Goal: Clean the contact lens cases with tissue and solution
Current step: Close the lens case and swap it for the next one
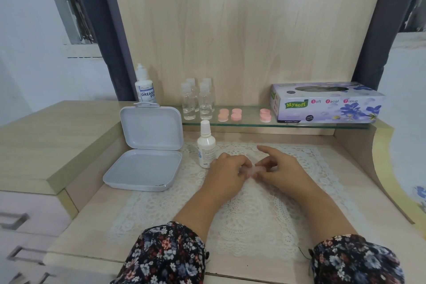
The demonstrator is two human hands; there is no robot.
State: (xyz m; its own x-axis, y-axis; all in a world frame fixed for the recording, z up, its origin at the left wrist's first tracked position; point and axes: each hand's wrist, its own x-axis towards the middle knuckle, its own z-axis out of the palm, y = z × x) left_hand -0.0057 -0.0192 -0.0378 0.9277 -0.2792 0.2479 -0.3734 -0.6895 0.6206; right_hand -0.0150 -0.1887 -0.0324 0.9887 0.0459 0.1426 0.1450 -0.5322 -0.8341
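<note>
Shelf (299, 125): Mysoft tissue box (326, 102), "DREAM EYE" bottle (145, 86).

Soft, even light fills the scene, bright but flat, with no harsh glare. Only faint shadows sit under the left hand (228, 168) and right hand (280, 168) on the lace mat (253, 219). The small thing pinched between the fingers (242, 169) is smeared and hard to read. Wide-angle bending curves the desk (76, 233) edges and the drawers (27, 226) at lower left, which look blurred. Print on the tissue box (327, 102) stays legible, slightly soft.
</note>
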